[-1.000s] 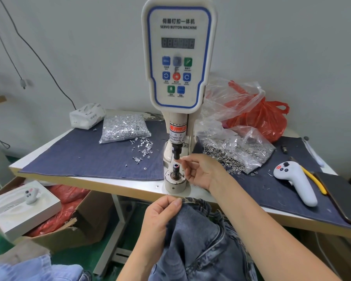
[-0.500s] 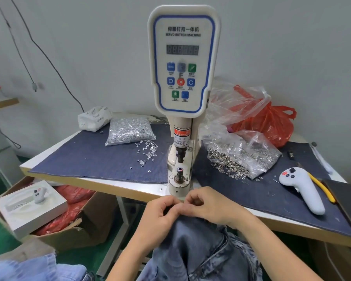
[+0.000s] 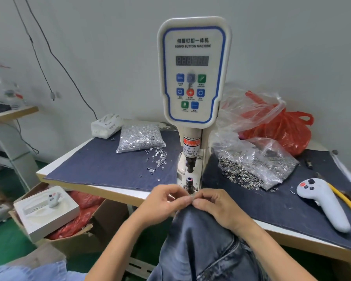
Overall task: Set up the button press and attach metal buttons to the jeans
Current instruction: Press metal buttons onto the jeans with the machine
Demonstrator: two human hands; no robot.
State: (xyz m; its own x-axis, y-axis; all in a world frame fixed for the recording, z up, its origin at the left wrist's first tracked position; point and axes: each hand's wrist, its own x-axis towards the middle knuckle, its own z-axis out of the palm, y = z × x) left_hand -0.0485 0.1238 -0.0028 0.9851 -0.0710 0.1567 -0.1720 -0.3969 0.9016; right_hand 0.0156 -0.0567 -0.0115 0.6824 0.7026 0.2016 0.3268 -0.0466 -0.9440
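Observation:
The white servo button machine [image 3: 193,69] stands at the table's front edge, its black punch [image 3: 190,163] above the lower die post [image 3: 190,183]. Grey-blue jeans [image 3: 199,246] hang in front of the table. My left hand [image 3: 162,201] and my right hand [image 3: 215,205] meet just below the die, both pinching the top edge of the jeans between thumb and fingers. A clear bag of silver tacks [image 3: 139,138] lies left of the machine, with loose tacks [image 3: 157,161] beside it. A bag of metal buttons [image 3: 253,165] lies to the right.
A dark denim mat [image 3: 101,165] covers the table. A grey handheld controller [image 3: 324,203], a yellow-handled tool [image 3: 346,201] and a red plastic bag [image 3: 280,128] sit at right. A cardboard box [image 3: 73,238] with a white tray [image 3: 47,209] stands on the floor at left.
My right hand came down from the die post to the jeans' edge, where it now pinches the fabric beside my left hand. Both hands raised the jeans slightly towards the die.

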